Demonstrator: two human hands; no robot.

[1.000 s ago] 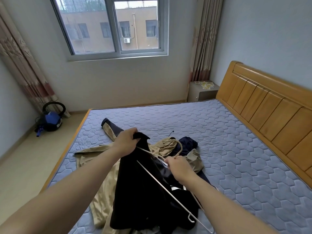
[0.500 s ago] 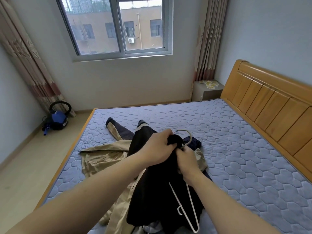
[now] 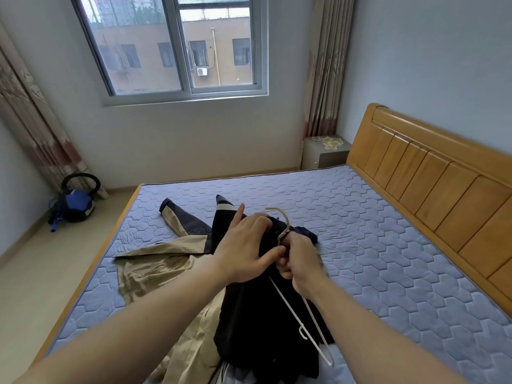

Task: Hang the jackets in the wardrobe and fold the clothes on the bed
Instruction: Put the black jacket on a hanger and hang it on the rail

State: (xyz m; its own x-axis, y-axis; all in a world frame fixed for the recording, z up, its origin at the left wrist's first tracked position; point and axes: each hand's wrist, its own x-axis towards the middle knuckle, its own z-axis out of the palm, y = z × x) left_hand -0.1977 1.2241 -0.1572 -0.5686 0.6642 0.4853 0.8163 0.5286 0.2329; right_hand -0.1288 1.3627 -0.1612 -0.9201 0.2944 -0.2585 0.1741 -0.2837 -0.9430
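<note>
The hands have come together since a second ago. The hanger runs from near right away to its hook. The right hand grips its neck and the left hand clutches the dark jacket at its collar, over the bed.

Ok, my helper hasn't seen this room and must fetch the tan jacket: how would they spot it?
Find the bed below the window. On its near left part, the tan jacket lies spread toward the left edge. It is the only khaki piece, next to the dark jacket held with a white hanger.
</note>
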